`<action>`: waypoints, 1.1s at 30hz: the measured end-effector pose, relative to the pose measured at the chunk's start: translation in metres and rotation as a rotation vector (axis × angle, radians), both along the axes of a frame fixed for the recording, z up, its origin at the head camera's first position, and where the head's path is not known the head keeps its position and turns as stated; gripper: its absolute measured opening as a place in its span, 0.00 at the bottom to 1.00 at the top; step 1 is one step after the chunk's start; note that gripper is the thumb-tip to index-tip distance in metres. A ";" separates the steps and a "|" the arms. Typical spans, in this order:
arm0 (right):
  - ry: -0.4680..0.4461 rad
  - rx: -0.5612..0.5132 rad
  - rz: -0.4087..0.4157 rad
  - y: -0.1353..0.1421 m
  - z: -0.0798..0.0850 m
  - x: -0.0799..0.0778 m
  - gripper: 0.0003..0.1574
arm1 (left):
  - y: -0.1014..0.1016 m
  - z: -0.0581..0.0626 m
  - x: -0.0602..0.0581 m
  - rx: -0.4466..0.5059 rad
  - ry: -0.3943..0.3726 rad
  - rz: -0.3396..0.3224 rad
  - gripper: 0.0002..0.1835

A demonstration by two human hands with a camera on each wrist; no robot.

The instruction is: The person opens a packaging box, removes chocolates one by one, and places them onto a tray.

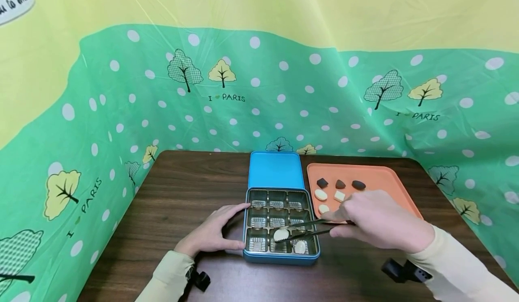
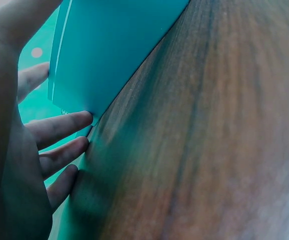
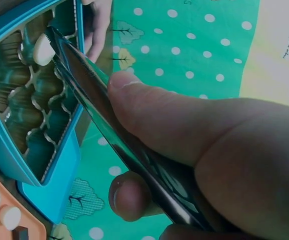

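A blue tin with a gold-toned insert of several compartments lies with its lid folded back. My left hand touches the tin's left side, fingers spread. In the left wrist view the fingertips of this hand meet the tin's wall. My right hand grips dark metal tongs. Their tips are at a white chocolate piece over the front middle compartment; in the right wrist view the piece stands tilted against the tips. Another white piece sits in the front right compartment.
On the right, an orange tray carries dark pieces along its back and white pieces in front of them. The dark wooden table ends at a green and yellow patterned cloth behind.
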State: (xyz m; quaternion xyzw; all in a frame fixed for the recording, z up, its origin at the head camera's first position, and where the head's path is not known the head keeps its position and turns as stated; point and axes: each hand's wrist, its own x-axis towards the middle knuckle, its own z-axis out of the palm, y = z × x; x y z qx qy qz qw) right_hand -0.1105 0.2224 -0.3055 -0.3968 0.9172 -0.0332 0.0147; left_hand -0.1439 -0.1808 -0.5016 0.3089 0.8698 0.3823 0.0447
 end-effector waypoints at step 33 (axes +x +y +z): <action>-0.038 0.025 -0.368 0.087 0.014 -0.012 0.23 | 0.001 -0.002 0.001 -0.006 -0.001 0.008 0.53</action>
